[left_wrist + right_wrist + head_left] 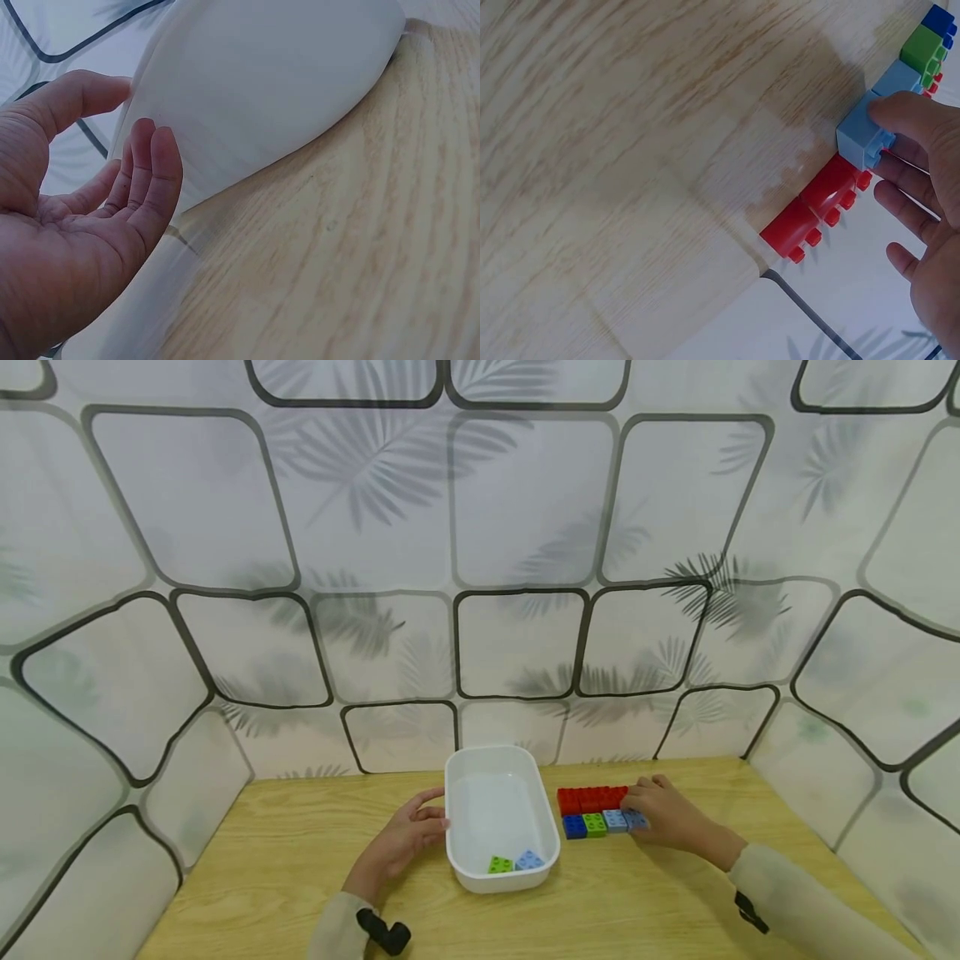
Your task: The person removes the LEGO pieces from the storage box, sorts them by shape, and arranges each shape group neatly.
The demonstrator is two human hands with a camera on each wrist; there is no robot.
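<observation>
My left hand [405, 842] touches the left side of a white plastic tub [501, 882], its fingertips at the wall, seen close in the left wrist view. A green brick [500, 864] and a light blue brick [529, 860] lie inside the tub's near end. To the right, my right hand [670, 814] pinches a light blue brick [857, 129] at the right end of the front row. Beside it stand another light blue brick [615, 821], a green brick [594, 824] and a dark blue brick [574, 826]. Red bricks [591, 798] form a row behind, partly covered by the hand.
The wooden table [300, 860] carries everything. A patterned curtain [517, 643] with dark outlines and leaf prints hangs at the back and both sides. Black straps [384, 932] sit on both sleeves.
</observation>
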